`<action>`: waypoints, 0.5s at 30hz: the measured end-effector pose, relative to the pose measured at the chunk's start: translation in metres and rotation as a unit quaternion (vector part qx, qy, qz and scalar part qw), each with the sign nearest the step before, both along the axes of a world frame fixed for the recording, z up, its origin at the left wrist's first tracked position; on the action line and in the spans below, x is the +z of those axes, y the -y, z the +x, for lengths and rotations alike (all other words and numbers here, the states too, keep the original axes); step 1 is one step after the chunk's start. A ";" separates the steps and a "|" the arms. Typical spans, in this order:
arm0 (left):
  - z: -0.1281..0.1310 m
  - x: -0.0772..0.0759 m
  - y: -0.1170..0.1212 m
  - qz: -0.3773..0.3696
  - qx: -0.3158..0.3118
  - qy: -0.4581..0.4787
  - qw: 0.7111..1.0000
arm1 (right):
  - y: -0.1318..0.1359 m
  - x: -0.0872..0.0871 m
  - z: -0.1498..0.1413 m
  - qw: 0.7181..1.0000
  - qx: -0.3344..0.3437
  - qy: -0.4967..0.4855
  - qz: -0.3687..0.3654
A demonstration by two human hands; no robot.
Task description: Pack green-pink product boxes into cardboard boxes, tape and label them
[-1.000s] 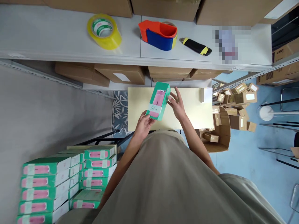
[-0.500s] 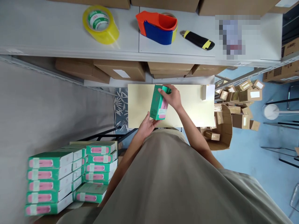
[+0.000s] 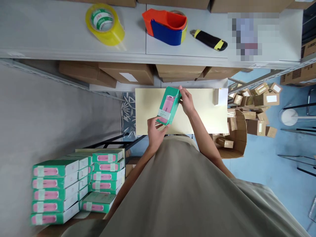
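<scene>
A green box [image 3: 168, 104] with a pink bottle-like picture and a pale label is held tilted over the cream tabletop [image 3: 145, 103]. My left hand [image 3: 157, 131] grips its lower end, fingers on the near edge and lower left corner. At the upper right side of the box, my right hand [image 3: 187, 101] pinches it, with the thumb near the top corner. The face with the pink picture is turned up toward me. A small white box [image 3: 221, 96] stands at the right end of the tabletop.
Stacks of similar green boxes [image 3: 71, 168] stand at lower left. A shelf [image 3: 61, 33] ahead bears yellow tape [image 3: 105, 24], a red-and-blue tape dispenser [image 3: 165, 26] and a utility knife [image 3: 209, 39]. Right of the table, an open carton [image 3: 240, 135] and several small cardboard boxes [image 3: 256, 98] lie on the floor.
The green box has been turned so its pink-picture face points up instead of a plain green side. My right hand has shifted to its right edge; my left hand moved slightly right.
</scene>
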State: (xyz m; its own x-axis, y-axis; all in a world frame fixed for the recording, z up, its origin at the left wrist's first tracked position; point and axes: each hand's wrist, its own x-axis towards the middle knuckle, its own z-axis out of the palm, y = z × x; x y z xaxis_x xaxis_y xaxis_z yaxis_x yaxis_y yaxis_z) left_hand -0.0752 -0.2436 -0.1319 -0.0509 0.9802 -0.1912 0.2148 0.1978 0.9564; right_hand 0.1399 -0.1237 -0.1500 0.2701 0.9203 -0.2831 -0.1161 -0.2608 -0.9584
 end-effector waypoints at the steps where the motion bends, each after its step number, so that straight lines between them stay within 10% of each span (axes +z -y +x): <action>1: 0.002 0.005 0.001 0.030 -0.008 -0.037 0.999 | 0.001 -0.003 -0.001 1.000 -0.007 -0.016 -0.016; 7: -0.009 0.010 -0.013 -0.104 0.043 0.087 0.990 | 0.010 -0.010 0.002 1.000 -0.012 -0.011 0.022; 11: -0.019 0.003 -0.026 -0.347 0.032 0.281 0.894 | 0.009 -0.007 0.009 0.998 0.017 0.013 0.054; 15: -0.024 0.000 -0.024 -0.426 0.022 0.404 0.810 | 0.002 -0.013 0.015 0.996 0.035 0.010 0.076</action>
